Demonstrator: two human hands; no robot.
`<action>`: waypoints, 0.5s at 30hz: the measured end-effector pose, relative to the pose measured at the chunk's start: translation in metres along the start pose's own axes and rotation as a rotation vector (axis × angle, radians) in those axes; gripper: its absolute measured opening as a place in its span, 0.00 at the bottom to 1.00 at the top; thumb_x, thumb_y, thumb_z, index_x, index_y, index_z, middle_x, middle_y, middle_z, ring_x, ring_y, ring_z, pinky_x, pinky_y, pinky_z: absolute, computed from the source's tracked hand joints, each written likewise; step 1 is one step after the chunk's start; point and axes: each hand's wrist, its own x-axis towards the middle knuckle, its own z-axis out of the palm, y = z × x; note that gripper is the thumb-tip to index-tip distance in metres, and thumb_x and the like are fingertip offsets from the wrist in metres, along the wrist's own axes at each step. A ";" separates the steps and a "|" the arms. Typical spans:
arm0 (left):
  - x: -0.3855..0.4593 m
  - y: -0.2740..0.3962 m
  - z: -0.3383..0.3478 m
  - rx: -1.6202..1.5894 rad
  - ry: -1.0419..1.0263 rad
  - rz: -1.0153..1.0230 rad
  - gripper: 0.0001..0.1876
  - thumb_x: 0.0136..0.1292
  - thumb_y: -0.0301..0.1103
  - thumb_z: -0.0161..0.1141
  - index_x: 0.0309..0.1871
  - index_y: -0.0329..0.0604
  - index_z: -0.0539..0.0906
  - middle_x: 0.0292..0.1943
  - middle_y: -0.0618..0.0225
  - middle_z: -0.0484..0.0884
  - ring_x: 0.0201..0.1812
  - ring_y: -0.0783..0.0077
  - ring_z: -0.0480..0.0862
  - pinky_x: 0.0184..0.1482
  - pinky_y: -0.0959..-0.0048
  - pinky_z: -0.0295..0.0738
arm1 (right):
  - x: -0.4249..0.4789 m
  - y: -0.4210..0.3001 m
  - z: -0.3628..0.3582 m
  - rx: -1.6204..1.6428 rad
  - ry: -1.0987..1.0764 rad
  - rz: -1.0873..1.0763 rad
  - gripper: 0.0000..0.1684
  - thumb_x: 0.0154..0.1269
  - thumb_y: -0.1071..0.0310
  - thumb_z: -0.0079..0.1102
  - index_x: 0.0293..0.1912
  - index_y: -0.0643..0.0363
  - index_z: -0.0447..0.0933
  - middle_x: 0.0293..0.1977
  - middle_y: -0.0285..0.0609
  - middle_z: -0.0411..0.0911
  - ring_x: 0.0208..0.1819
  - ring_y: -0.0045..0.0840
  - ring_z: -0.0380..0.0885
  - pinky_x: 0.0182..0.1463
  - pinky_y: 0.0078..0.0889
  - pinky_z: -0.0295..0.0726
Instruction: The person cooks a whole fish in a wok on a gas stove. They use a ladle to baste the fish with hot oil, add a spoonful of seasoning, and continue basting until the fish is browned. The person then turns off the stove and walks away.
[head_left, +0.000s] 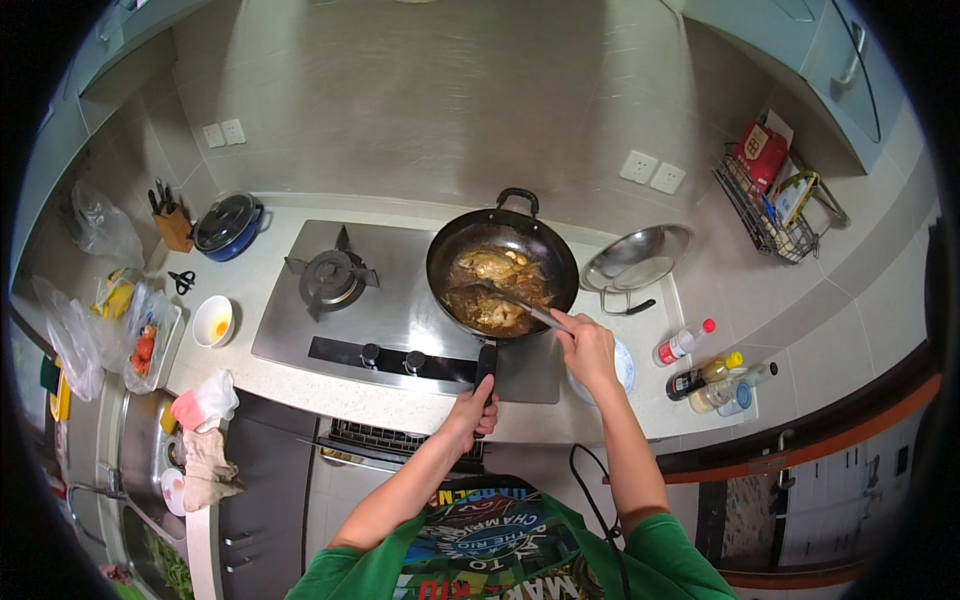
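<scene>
My left hand (474, 411) grips the black handle (486, 366) of a dark wok (551, 229), which stands over the right side of a steel gas hob (409, 277). Food in brown sauce (495, 289), perhaps fish, with a few pale pieces, covers the wok's bottom. In my right hand (587, 351) is a metal cooking utensil (536, 310), probably a spatula. Its front end dips into the sauce, so its shape is partly hidden. Below my right wrist, a pale plate or bowl (624, 367) is partly covered by my hand and forearm.
A steel lid (637, 259) leans against the wall right of the wok, near several bottles (684, 343). Left of the bare burner (332, 279) are a bowl with egg yolk (214, 321), scissors (181, 282), a blue lidded pot (227, 227) and a knife block (173, 229). A sink (142, 435) lies farther left.
</scene>
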 end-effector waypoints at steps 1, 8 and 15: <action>0.001 0.001 0.000 -0.001 -0.003 0.003 0.23 0.64 0.57 0.55 0.32 0.44 0.67 0.17 0.77 0.61 0.14 0.84 0.56 0.15 0.83 0.46 | 0.003 -0.001 0.001 0.005 0.034 -0.002 0.20 0.55 0.75 0.60 0.49 0.50 0.80 0.29 0.47 0.76 0.29 0.43 0.76 0.34 0.41 0.73; 0.000 0.001 0.002 0.000 0.015 -0.015 0.24 0.63 0.57 0.56 0.32 0.43 0.67 0.17 0.77 0.61 0.14 0.84 0.57 0.15 0.83 0.47 | 0.050 0.014 0.035 -0.107 0.145 -0.046 0.20 0.55 0.73 0.60 0.49 0.48 0.80 0.29 0.46 0.75 0.30 0.44 0.76 0.34 0.43 0.74; -0.001 0.003 0.004 -0.022 0.017 -0.022 0.23 0.64 0.55 0.55 0.33 0.42 0.67 0.17 0.77 0.61 0.14 0.84 0.57 0.14 0.82 0.47 | 0.071 0.024 0.063 -0.208 0.140 -0.099 0.19 0.54 0.74 0.59 0.47 0.48 0.81 0.31 0.45 0.76 0.30 0.42 0.77 0.35 0.42 0.76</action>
